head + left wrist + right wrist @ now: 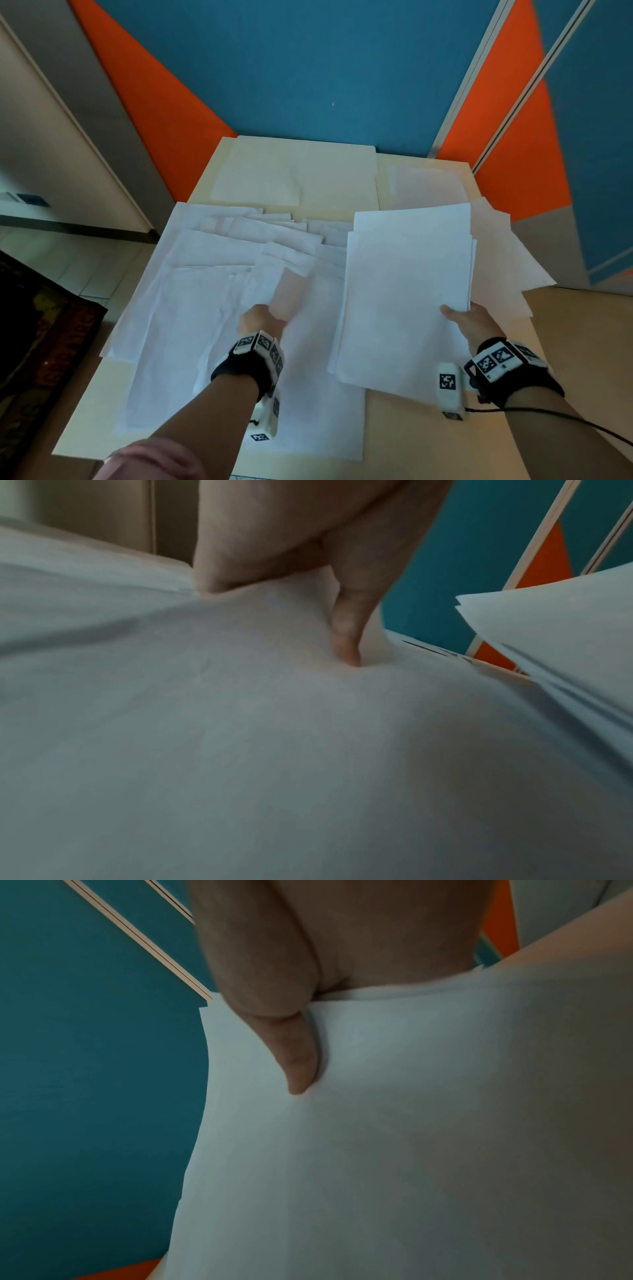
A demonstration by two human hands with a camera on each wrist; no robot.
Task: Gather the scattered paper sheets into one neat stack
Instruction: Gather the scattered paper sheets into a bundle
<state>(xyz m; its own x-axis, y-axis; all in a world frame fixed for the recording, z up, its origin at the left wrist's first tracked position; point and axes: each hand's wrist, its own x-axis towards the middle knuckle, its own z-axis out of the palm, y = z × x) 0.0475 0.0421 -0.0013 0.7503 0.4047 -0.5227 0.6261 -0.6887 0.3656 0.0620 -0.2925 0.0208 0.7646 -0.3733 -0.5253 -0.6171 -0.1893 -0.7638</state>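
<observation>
Several white paper sheets [205,274] lie fanned and overlapping across the left and middle of the table [411,445]. My left hand [274,310] pinches one sheet [274,750] near the middle. Its thumb [346,642] presses on top, and the fingers show faintly through the paper from beneath. My right hand [469,318] grips a gathered stack of sheets [407,291] by its right edge and holds it above the table. The thumb [294,1056] lies on top of the stack [411,1150]; the fingers are hidden under it. More sheets [513,267] lie below and to the right of the stack.
Cream-coloured flat boards or folders [294,171] lie at the table's far end. Blue and orange partition panels [308,68] stand just behind and to the right. A dark patterned object [41,342] is on the floor at the left. Some sheets overhang the table's left and right edges.
</observation>
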